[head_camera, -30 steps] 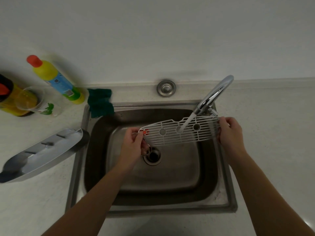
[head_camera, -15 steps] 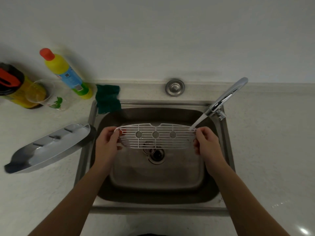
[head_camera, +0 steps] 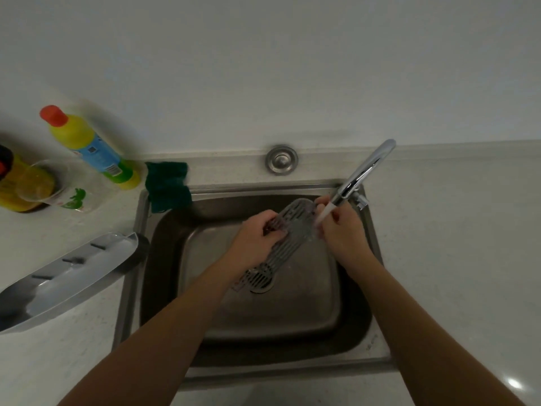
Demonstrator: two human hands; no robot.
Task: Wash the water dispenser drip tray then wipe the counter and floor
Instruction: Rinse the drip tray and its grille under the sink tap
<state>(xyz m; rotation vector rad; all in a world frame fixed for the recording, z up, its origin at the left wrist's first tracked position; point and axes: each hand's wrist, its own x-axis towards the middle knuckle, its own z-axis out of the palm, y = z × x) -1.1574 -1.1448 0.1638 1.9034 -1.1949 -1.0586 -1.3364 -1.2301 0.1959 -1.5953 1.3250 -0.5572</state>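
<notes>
Head view: both hands (left (head_camera: 257, 235), right (head_camera: 341, 230)) gripping blurred grate (head_camera: 288, 232), its lower end behind left wrist.

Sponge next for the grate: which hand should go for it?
Left, probably. The green sponge sits on the sink's back-left rim, nearer the left hand. The right hand grips the grate's far end under the faucet stream and could keep holding it.

The pale counter (head_camera: 453, 230) bears two bottles (head_camera: 87, 145), a cup (head_camera: 63, 189), a green cloth (head_camera: 167, 186) and a grey tray (head_camera: 67, 276).
</notes>
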